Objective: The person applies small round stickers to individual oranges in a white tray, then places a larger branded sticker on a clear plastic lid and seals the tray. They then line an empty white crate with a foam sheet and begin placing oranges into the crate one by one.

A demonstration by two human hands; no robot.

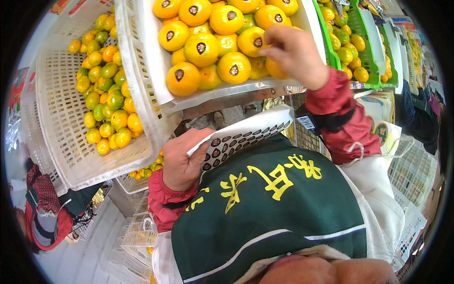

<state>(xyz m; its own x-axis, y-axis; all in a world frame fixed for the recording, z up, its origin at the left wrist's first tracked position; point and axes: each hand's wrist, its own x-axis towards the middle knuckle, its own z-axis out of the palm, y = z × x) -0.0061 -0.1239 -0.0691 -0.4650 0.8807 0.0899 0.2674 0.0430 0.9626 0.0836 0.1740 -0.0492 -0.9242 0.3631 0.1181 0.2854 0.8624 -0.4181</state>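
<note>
My left hand (187,161) grips a white sheet (241,142) printed with rows of small dark oval stickers, held in front of my green apron (265,213). My right hand (295,57) is over the white box (158,78) of yellow-orange citrus fruit, its fingers curled at a fruit (251,41) that bears a dark sticker. What is between those fingertips, if anything, is too small to tell. Many fruit in the box bear similar stickers.
A white perforated crate (56,109) of smaller green-orange fruit stands left. Green trays (354,23) of fruit line the right. More crates (137,239) are low at left, near red patterned clothing or bags (45,203). Dark clothing (421,113) appears far right.
</note>
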